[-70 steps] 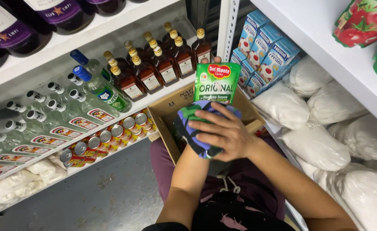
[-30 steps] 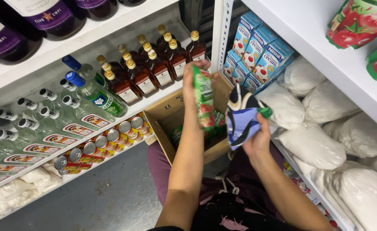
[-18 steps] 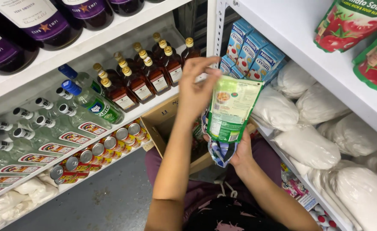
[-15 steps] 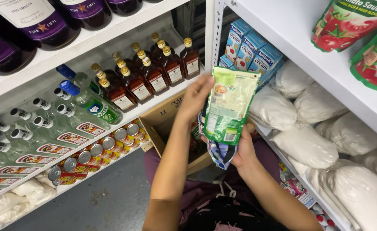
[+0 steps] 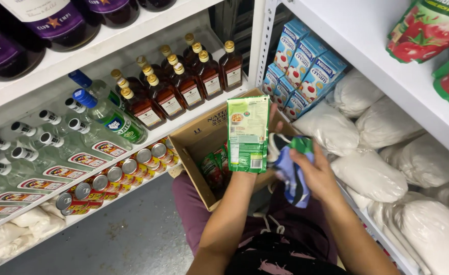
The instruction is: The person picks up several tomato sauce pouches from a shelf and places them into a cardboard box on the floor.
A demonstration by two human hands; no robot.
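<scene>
The white shelving (image 5: 336,38) filled most of the view, with dark wine bottles (image 5: 46,25) on top at the left and red sauce pouches (image 5: 428,28) on the right-hand shelf. Beneath that shelf lay white sacks (image 5: 372,173), heaped close together, and blue cartons (image 5: 306,71) stood just beside the upright post. On the left shelf stood amber bottles (image 5: 178,86), clear bottles (image 5: 46,147) lying on their sides, and a row of cans (image 5: 117,175) near the front edge.

An open cardboard box (image 5: 196,153) rested on the person's lap, with more green and red pouches (image 5: 214,165) inside it, against its near wall.

The green pouch (image 5: 248,133) stood upright above the box, its printed back turned to the camera. Half a second before, it had been tilted and held higher, over by the cartons, with both hands around it; now it had come down over the box and only the left hand (image 5: 245,173) held it, gripping its bottom edge from behind, so the fingers were mostly hidden. The right hand (image 5: 313,170) had let go of the pouch and was closed around a bunched blue and green cloth (image 5: 288,165), just beside the pouch's right edge and perhaps touching it. That split suggested, as a judgement, that the pouch was being wiped or checked between box and shelf, not yet put away.
</scene>
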